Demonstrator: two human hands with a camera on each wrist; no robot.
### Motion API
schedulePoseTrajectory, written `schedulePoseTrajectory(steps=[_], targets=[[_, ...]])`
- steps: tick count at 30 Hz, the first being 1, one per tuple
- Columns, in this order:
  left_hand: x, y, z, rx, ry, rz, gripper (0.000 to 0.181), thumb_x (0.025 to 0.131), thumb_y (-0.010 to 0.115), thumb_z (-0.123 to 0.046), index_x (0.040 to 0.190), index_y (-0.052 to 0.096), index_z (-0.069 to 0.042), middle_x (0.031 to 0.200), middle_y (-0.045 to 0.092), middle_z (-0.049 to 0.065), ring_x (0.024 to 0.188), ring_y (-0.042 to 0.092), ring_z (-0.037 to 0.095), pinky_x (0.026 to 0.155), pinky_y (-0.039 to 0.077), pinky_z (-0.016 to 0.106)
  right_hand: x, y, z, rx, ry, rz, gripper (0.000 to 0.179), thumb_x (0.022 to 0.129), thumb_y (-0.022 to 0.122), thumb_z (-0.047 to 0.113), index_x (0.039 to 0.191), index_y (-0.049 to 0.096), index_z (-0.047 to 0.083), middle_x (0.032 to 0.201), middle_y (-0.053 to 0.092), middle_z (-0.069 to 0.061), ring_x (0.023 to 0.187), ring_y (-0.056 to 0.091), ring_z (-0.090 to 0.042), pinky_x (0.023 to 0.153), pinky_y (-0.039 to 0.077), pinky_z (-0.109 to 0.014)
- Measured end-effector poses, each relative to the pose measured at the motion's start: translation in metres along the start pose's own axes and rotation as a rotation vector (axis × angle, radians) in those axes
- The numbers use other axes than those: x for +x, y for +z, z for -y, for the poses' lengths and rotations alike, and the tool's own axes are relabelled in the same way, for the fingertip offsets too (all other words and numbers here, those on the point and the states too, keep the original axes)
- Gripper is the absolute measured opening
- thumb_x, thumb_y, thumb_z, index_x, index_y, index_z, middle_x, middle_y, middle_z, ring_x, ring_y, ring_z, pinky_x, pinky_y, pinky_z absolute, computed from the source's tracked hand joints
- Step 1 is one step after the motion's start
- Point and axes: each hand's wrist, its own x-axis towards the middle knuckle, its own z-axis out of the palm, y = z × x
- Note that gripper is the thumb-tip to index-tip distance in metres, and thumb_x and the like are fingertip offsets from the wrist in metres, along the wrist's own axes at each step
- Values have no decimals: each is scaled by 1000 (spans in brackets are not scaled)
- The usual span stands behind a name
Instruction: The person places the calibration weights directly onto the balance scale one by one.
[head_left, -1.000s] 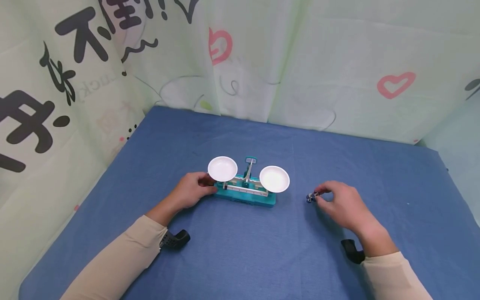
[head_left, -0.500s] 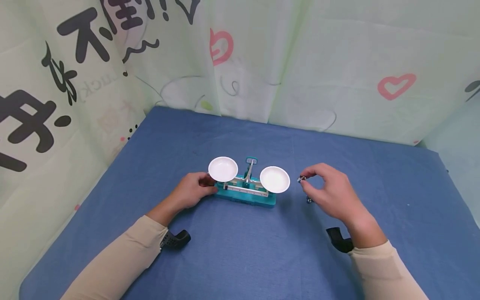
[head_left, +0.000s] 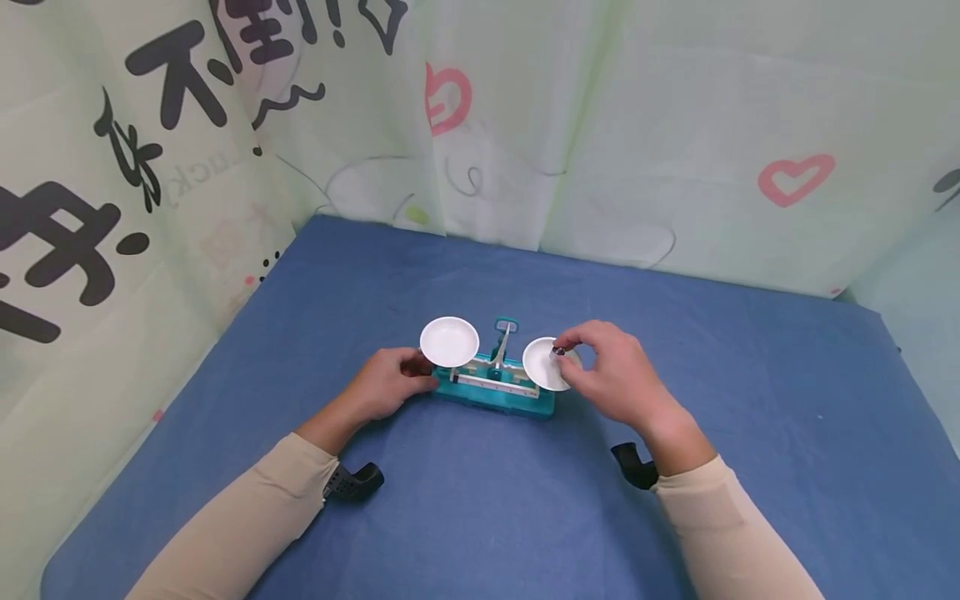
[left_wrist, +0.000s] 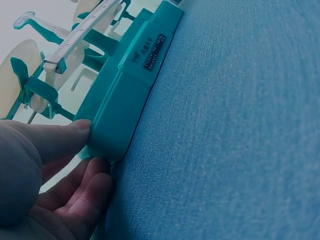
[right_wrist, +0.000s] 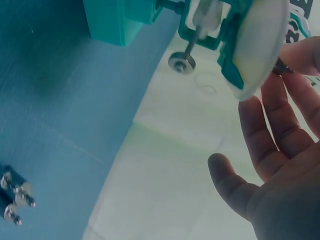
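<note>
A teal balance scale (head_left: 495, 400) with two white pans stands on the blue cloth. My left hand (head_left: 382, 383) holds the left end of its base; in the left wrist view the thumb (left_wrist: 70, 137) lies on top and the curled fingers (left_wrist: 82, 192) are at the end below. Thumb and fingers of my right hand (head_left: 622, 379) pinch a small metal weight (head_left: 558, 352) over the right pan (head_left: 538, 367). In the right wrist view this dark weight (right_wrist: 281, 66) shows partly between the fingers, close to the pan's inner face. The left pan (head_left: 449, 342) holds nothing.
Several small metal weights (right_wrist: 19, 192) are on the cloth, seen in the right wrist view; the right hand hides them in the head view. A printed pale curtain (head_left: 637, 125) rises behind the table's far edge. A black wrist mount (head_left: 633, 465) hangs under the right wrist.
My right hand has picked up a weight from the cloth and carried it leftward to the right pan. My left hand keeps its hold on the scale's base.
</note>
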Motion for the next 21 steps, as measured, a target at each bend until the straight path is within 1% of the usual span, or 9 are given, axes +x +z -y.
schedulePoseTrajectory(steps=[5,10,13,15,21], targets=[[1,0,1,-3,3,2,26,91,74,-14,113,71,0,108,71,10,102,65,25,91,51,44,5,7,1,-4,-20,11,16,91,70,8,105,73,1,109,67,-15,105,57,-36,86,49,-53],[0,0,1,-9,3,2,25,91,74,-14,112,71,-1,108,71,9,101,65,24,91,51,43,8,10,-1,-59,-96,-21,13,90,70,6,101,75,1,102,71,-13,100,58,-35,91,43,-57],[0,-1,1,-17,1,3,25,91,75,-14,112,71,-1,108,71,9,101,65,24,91,50,43,9,11,-1,-91,-125,-40,11,89,71,6,98,76,2,99,72,-12,98,58,-35,93,39,-59],[0,-1,1,-19,1,2,25,91,75,-14,112,71,-1,109,71,9,102,65,24,91,50,43,10,12,0,-99,-124,-39,11,89,71,6,98,76,2,99,72,-12,98,58,-35,93,39,-60],[-1,0,1,-18,3,-4,25,91,75,-14,112,71,-1,108,71,9,100,65,24,91,50,43,9,12,0,-101,-85,-19,11,90,70,7,98,76,2,101,72,-13,100,57,-36,93,39,-59]])
